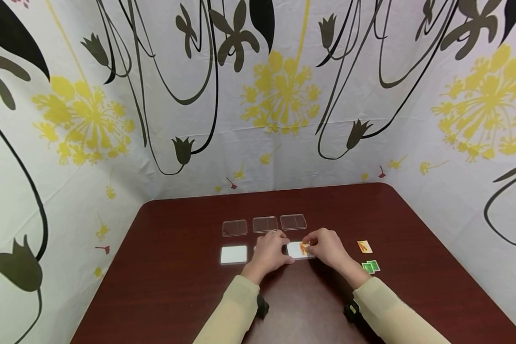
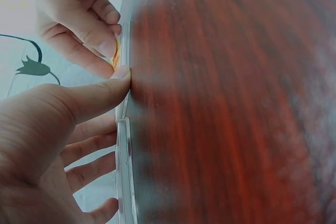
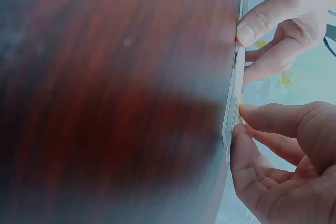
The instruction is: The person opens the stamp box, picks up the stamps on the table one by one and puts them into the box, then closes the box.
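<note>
My right hand (image 1: 328,247) pinches a small orange picture card (image 1: 303,249) against the white surface of the right-hand flat clear plastic case (image 1: 294,252). That card shows as a thin orange edge in the left wrist view. Holding the same case at its left side is my left hand (image 1: 268,252), thumb (image 2: 122,75) on the near edge and fingers toward the far side. Its other fingers spread above the middle case (image 2: 122,166), which it mostly hides in the head view. A third white-filled case (image 1: 234,254) lies to the left, untouched.
Behind the cases stand three clear plastic lids in a row: left (image 1: 234,228), middle (image 1: 265,224) and right (image 1: 293,221). To the right lie another orange card (image 1: 364,246) and overlapping green cards (image 1: 370,266). Patterned fabric (image 1: 223,177) hangs around the dark red table (image 1: 176,296).
</note>
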`<state>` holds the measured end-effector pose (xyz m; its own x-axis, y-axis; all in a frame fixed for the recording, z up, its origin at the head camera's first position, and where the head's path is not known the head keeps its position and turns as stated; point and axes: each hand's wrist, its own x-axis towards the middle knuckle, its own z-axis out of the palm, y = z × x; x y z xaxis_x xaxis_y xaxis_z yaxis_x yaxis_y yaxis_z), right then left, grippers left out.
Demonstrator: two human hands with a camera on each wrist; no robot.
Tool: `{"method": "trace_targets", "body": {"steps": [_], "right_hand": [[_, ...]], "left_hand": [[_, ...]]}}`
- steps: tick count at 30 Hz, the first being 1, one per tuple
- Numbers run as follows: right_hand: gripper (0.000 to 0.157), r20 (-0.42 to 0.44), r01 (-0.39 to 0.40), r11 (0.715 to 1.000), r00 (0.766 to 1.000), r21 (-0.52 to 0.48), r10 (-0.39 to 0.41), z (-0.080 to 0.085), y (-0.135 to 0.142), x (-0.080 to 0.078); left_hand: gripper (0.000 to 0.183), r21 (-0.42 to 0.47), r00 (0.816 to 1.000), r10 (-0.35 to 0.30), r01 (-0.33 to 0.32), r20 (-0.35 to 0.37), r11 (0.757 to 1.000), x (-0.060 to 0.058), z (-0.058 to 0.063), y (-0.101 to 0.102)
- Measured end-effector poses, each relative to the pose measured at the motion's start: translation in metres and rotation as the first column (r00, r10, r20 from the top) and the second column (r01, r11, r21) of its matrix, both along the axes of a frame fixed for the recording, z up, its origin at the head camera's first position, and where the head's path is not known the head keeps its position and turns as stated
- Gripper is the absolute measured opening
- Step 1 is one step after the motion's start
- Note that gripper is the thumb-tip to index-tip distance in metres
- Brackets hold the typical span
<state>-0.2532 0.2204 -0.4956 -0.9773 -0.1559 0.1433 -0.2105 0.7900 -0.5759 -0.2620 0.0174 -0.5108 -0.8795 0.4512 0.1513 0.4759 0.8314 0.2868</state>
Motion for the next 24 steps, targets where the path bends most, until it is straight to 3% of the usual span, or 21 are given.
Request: {"method": "trace_targets", "body": {"steps": [14,24], "right_hand": [[0.015,-0.031,0.001,0.999,1.0,0.051,0.0,-0.0012,0.0004,-0.0015],[0.016,-0.058,0.02,0.999,0.998,0.036,-0.018,0.0003,0.0023,0.0004]], "left_hand": [[0.057,-0.009,1.0,-0.003,0.003,0.002,1.0,-0.0001,0.0022,-0.0014],[0.055,0.0,1.0,-0.004,0.004,-0.003,1.0,-0.0007,-0.0006,-0.0013]]}}
